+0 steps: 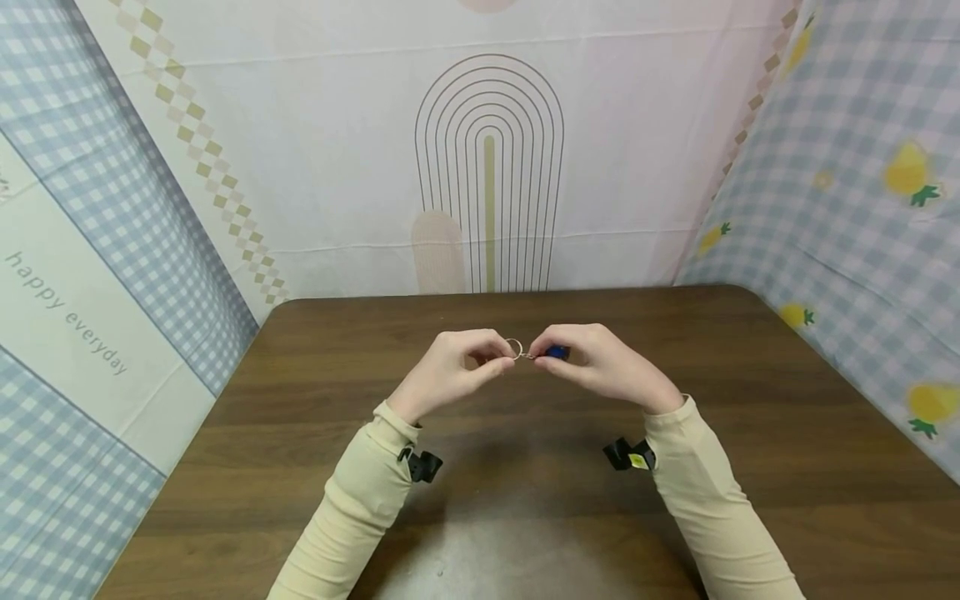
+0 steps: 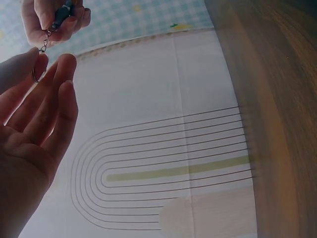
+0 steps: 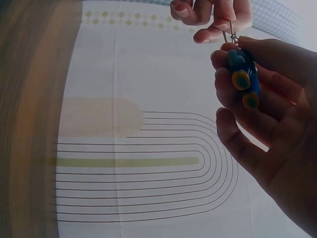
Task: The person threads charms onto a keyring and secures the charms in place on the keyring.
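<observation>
Both hands hold one keychain up over the brown table. My left hand pinches its metal ring between thumb and index finger; the other fingers lie loosely beside. A short chain runs from the ring across to the right hand. There my right hand pinches the blue charm near its chain end. In the right wrist view the charm shows orange-rimmed round parts with greenish centres, like a small toy vehicle. Fingers cover part of it in the head view.
The wooden table spreads beneath both arms. Behind it hangs a white cloth with an arch pattern. Checked cloths flank the left and right sides. A black wrist camera sits on the left sleeve, another on the right.
</observation>
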The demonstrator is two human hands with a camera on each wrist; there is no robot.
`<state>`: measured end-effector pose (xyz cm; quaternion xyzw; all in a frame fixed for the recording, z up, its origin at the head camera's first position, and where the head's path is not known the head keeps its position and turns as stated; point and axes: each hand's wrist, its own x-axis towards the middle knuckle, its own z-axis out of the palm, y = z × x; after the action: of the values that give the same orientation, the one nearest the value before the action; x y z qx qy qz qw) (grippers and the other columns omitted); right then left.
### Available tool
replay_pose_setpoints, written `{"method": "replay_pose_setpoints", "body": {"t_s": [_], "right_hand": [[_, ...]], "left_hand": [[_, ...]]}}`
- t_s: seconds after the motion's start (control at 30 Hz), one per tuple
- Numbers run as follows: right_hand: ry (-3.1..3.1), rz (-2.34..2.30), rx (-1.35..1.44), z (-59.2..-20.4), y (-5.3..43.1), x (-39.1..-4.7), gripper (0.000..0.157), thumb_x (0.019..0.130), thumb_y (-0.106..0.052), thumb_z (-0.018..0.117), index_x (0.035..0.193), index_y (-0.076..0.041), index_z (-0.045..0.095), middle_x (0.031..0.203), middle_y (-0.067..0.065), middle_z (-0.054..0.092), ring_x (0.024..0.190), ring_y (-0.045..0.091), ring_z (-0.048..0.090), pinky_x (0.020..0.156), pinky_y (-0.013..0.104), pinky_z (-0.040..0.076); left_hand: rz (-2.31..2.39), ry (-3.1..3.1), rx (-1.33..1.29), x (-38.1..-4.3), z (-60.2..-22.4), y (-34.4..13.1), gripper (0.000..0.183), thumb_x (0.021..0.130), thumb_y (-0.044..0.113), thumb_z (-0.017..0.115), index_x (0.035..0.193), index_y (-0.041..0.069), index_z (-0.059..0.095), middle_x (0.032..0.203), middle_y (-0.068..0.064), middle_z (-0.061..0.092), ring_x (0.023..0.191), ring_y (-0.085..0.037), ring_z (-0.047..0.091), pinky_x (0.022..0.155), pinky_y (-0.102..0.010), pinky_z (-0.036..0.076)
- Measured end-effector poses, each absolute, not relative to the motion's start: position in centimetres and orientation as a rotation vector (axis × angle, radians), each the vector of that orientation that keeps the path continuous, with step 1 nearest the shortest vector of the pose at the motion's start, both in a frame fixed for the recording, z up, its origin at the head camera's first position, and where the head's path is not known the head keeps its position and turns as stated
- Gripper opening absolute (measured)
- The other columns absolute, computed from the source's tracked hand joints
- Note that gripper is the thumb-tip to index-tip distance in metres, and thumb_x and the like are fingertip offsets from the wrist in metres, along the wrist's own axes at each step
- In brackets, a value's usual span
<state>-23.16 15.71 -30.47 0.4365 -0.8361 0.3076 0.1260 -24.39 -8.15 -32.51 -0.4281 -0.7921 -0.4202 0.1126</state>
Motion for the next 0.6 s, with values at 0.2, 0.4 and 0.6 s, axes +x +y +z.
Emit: {"method": "replay_pose_setpoints", "body": {"t_s": [0.2, 0.4, 0.6], "right_hand": [[-2.428, 0.858, 1.261, -30.58, 15.92, -23.33, 0.013, 0.088, -0.007, 0.070, 0.100, -0.012, 0.066, 0.093, -0.002, 0.068, 0.082, 0.002, 0.057, 0.069, 0.024, 0.050], [-2.423, 0.851, 1.261, -30.70, 16.09, -23.54, 0.023, 0.087, -0.003, 0.070, 0.108, -0.010, 0.066, 0.100, -0.002, 0.068, 0.089, 0.005, 0.061, 0.076, 0.023, 0.052], [-2.483, 0.975, 1.184, -30.85, 16.12, -23.98, 0.023, 0.088, -0.001, 0.067, 0.110, -0.008, 0.066, 0.101, 0.001, 0.070, 0.090, 0.009, 0.065, 0.079, 0.026, 0.057]], "left_hand": [[-1.338, -2.313, -1.153, -24.35, -32.57, -7.88, 0.005, 0.092, 0.014, 0.067, 0.091, 0.009, 0.069, 0.080, -0.002, 0.070, 0.071, -0.008, 0.065, 0.068, -0.023, 0.057], [-1.462, -2.285, -1.037, -24.42, -32.76, -7.65, 0.004, 0.088, 0.003, 0.069, 0.091, 0.003, 0.069, 0.090, -0.013, 0.073, 0.073, -0.020, 0.071, 0.067, -0.022, 0.058], [-1.606, -2.296, -0.989, -24.70, -32.71, -7.93, 0.009, 0.087, 0.001, 0.068, 0.096, 0.001, 0.068, 0.094, -0.019, 0.072, 0.072, -0.030, 0.071, 0.065, -0.026, 0.059]]}}
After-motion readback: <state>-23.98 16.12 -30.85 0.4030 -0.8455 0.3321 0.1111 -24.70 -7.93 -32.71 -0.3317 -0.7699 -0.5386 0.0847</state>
